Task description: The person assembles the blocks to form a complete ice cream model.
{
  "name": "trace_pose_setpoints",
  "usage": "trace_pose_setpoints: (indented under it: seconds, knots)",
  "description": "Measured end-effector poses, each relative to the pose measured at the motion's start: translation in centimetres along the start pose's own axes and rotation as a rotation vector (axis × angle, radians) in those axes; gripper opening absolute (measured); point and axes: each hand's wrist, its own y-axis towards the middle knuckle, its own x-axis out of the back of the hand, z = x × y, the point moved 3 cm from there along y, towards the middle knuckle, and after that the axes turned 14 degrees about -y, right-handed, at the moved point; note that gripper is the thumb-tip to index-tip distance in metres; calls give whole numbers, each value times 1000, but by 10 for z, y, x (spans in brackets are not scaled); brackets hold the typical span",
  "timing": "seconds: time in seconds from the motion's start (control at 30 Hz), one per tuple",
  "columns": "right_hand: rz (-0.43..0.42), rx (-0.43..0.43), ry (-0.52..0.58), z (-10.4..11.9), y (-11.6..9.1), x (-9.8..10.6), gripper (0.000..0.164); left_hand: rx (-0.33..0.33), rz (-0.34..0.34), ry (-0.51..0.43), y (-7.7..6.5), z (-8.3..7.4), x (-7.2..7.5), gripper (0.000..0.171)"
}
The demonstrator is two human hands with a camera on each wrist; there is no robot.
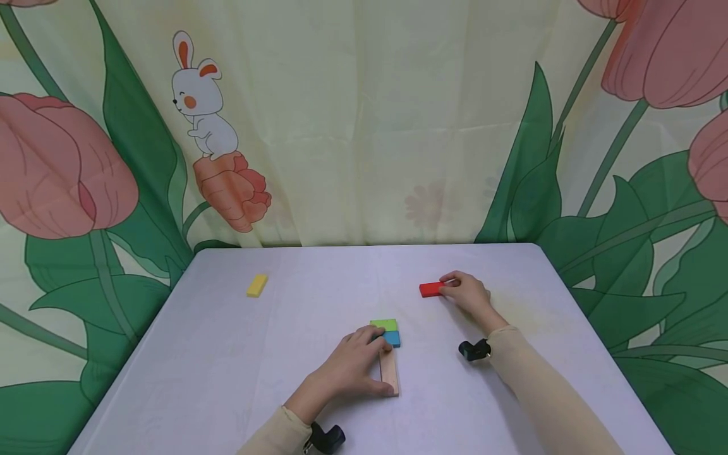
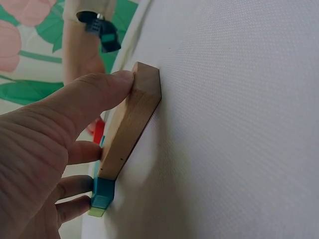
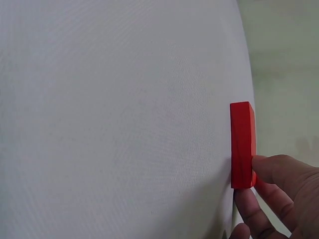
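Red block [image 1: 430, 289] is pinched by the right hand [image 1: 469, 297], arm [image 1: 546, 388] stretched forward.

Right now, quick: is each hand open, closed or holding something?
Left hand: open, fingers spread, touching the wooden block.
Right hand: closed, pinching the red block.

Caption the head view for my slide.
Right hand pinches the red block; left hand touches the bare-wood block, lined up with the blue block and lime-green block.

Room opens right of wooden block [image 1: 389, 371]; left hand [image 1: 354, 361] blocks left.
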Motion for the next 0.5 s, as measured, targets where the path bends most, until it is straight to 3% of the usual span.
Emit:
trace_pose_setpoints:
  seconds: [0.5]
  knots:
    - [-23, 25, -5, 22, -3, -16, 33, 1, 3, 4, 2, 2, -1, 68]
